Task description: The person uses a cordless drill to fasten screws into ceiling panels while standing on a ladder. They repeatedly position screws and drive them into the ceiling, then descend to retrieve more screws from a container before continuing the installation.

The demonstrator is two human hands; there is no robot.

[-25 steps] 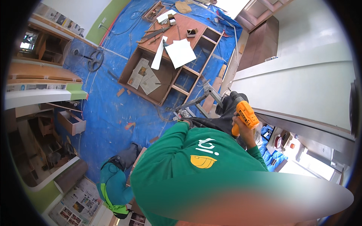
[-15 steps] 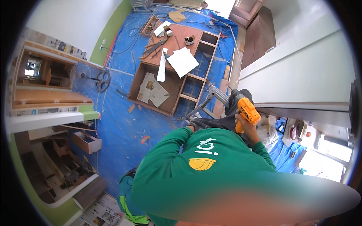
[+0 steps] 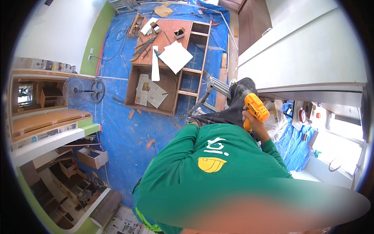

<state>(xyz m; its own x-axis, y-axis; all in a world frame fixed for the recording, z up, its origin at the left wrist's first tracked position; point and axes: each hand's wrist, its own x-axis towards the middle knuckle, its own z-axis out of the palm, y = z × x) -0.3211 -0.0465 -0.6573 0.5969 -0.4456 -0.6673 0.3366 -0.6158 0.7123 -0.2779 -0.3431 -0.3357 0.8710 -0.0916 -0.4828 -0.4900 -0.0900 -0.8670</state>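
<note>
One hand, the right hand (image 3: 252, 120), is wrapped around the grip of an orange and black cordless drill (image 3: 255, 108), just beside a white cabinet panel (image 3: 311, 58); the left hand is out of sight. Well beyond the right hand, a brown wooden shelf unit (image 3: 171, 66) lies on blue floor sheeting (image 3: 117, 128).

A green long-sleeved top (image 3: 218, 167) is worn, and it fills the lower middle of the view. On its front, a yellow emblem (image 3: 211, 164) shaped like a hard hat is printed; just above that emblem, short white lettering is seen, upside down from this angle. Right of the emblem, the right sleeve (image 3: 272, 154) is seen reaching down to the wrist, ending just short of the right hand (image 3: 253, 121). Above the emblem, dark trousers (image 3: 233, 109) are visible, creased at the knee. Below the emblem, the cloth is lost in blur. The left hand is not shown.
</note>
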